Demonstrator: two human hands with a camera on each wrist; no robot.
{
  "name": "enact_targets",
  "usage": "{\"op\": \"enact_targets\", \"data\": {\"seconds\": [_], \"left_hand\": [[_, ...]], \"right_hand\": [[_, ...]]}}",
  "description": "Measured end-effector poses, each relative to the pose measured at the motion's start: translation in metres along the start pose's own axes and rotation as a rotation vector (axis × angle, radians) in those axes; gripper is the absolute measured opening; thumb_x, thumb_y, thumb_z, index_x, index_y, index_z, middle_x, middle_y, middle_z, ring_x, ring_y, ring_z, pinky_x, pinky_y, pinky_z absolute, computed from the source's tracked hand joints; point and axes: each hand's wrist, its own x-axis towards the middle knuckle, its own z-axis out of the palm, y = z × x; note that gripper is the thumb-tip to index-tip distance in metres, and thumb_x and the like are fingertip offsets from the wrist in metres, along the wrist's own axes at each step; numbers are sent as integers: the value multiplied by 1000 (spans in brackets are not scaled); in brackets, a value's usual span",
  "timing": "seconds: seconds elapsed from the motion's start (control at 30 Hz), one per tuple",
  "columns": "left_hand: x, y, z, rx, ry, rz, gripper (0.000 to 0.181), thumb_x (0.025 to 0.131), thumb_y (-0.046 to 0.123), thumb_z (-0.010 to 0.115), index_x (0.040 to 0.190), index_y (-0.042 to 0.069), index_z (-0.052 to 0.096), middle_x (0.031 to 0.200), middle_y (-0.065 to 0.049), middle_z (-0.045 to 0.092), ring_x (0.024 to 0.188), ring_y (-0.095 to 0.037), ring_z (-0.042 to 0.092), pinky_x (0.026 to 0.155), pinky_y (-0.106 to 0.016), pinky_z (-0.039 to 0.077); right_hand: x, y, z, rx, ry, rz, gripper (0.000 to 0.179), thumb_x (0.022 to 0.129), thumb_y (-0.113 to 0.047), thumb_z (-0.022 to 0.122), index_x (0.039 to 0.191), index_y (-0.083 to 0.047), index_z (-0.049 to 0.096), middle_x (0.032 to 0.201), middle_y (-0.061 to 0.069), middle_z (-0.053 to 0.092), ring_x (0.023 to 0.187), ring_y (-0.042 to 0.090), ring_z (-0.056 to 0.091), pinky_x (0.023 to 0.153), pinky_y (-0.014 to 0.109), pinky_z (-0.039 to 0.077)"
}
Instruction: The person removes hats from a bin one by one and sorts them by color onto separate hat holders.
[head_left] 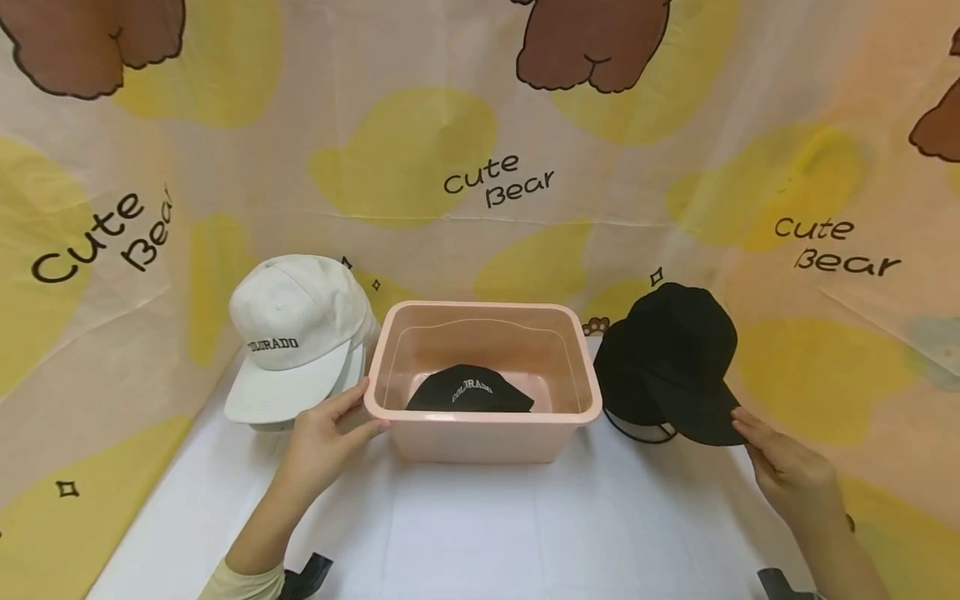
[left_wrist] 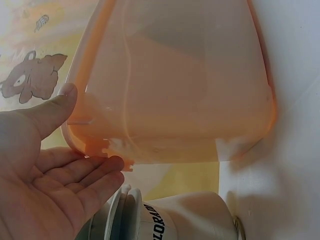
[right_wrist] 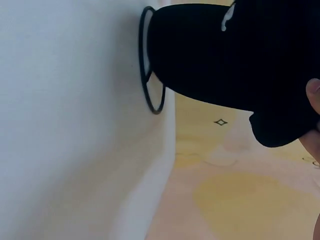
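My left hand [head_left: 324, 443] grips the front left corner of a pink plastic bin [head_left: 480, 440]; the thumb lies along the rim and the fingers are under its side. Inside the bin lies a black cap [head_left: 442, 392] with white COLORADO lettering. At the right, my right hand [head_left: 795, 477] pinches the brim edge of another black cap [head_left: 686, 333], thumb on one face in the right wrist view. This cap overlaps a further black cap [head_left: 618, 375] on a stand with a dark ring base [right_wrist: 142, 55]. Whether the two caps touch, I cannot tell.
Left of the bin, stacked white caps [head_left: 296, 308] with COLORADO lettering sit on a stand, close to my left hand. A white table surface [head_left: 465, 533] spreads in front. Behind hangs a patterned cloth [head_left: 405, 158] with bears and yellow patches.
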Motion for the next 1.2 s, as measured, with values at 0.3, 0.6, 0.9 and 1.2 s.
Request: {"op": "enact_targets", "data": {"seconds": [0.3,0.6,0.9,1.2], "left_hand": [[0,-1,1,24,1,4,76,80,32,88,143,1,57,140,-14,62,127,-26,62,96,-20,53],[-1,-3,3,-37,-6,4,76,81,27,88,144,0,56,140,-17,61,125,-25,63,89,-5,48],[1,7,-4,117,-22,10,79,84,37,85,147,1,54,145,-15,58,133,-32,57,105,-40,51],[4,15,-3,141,-46,-13,79,86,40,83,147,0,53,142,-19,59,130,-33,60,101,-45,52]], "right_hand": [[-15,-1,12,-2,-92,12,44,110,-24,49,102,9,77,102,22,76,127,-5,50,101,5,33],[11,-11,16,115,165,235,25,98,-13,68,94,11,78,100,21,76,112,-1,66,96,6,46],[35,-15,15,69,239,288,12,85,5,73,95,9,78,100,19,77,106,3,69,92,6,47],[58,-22,22,-134,260,175,15,82,5,72,95,4,81,94,17,78,69,41,72,79,16,54]]}}
